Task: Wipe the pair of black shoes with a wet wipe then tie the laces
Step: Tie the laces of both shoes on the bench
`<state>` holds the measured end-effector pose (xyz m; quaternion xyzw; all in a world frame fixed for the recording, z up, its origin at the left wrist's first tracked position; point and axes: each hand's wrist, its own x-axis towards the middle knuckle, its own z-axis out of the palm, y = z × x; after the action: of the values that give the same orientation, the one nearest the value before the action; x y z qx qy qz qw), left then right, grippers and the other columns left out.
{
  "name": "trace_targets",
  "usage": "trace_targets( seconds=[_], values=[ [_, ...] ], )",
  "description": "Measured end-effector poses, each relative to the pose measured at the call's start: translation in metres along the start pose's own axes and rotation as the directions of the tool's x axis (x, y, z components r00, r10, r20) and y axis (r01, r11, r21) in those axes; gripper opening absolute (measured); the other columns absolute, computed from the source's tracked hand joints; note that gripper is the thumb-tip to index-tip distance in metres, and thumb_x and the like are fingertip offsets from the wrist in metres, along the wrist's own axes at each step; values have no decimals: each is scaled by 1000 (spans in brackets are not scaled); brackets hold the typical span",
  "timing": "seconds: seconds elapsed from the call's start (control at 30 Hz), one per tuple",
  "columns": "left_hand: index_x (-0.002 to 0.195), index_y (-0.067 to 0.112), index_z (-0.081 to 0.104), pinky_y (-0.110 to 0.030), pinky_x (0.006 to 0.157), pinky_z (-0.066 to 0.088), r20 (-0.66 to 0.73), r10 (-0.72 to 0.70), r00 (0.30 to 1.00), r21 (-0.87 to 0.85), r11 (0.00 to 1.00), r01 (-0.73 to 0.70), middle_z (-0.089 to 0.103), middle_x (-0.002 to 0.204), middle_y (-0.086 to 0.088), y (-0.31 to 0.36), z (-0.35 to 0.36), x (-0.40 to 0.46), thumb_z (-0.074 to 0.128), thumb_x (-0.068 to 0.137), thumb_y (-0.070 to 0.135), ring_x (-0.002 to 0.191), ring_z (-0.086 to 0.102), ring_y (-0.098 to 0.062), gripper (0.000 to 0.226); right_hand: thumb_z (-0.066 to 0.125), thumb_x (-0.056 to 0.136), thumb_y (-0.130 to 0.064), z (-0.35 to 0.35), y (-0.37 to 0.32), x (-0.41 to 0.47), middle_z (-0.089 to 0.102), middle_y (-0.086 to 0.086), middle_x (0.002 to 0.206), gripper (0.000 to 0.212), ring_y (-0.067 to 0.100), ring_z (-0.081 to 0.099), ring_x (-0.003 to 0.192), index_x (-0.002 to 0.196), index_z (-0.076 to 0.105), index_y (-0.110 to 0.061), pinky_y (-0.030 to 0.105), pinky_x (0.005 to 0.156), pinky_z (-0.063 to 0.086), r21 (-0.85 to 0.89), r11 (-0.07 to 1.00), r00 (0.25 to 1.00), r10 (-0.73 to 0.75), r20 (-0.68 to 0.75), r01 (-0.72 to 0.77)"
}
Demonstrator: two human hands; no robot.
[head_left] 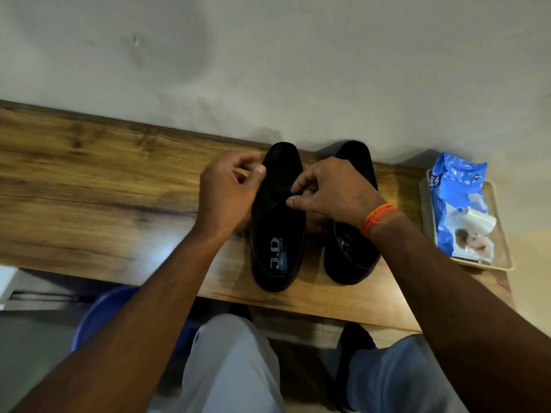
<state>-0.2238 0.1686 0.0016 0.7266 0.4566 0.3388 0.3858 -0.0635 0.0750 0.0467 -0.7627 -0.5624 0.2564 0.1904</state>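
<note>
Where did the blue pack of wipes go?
The blue pack of wipes lies in a beige tray at the right end of the wooden shelf, to the right of both black shoes.

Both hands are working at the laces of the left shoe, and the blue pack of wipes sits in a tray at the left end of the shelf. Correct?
Not quite. The pack of wipes in its tray is at the right end of the shelf, as the head view shows. Both hands are at the left shoe.

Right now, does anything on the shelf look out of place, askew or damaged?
Little stands out. The shoes sit side by side, toes to the wall. The wipes pack lies crumpled in its tray, its flap apparently lifted. Both hands work at the left-hand shoe.
</note>
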Motion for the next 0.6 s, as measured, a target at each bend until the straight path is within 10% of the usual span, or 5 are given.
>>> trace_targets(
  seconds=[0.17,0.6],
  values=[
    [110,19,73,-23,82,53,422,235,875,120,943,-311,69,104,4,10,2,-15,77,80,17,92,63,-6,30,74,82,-23,0,-3,-2,66,-7,68,6,2,57,59,79,75,-17,15,59,44,-19,999,999,-35,-17,35],
    [111,31,61,-17,59,51,304,24,952,62,997,-45,70,77,9,25,4,-16,76,80,15,69,66,-1,38,66,89,-18,14,-2,-2,62,1,92,2,15,58,85,88,67,-17,29,76,49,-53,998,988,-49,-143,42]
  ],
)
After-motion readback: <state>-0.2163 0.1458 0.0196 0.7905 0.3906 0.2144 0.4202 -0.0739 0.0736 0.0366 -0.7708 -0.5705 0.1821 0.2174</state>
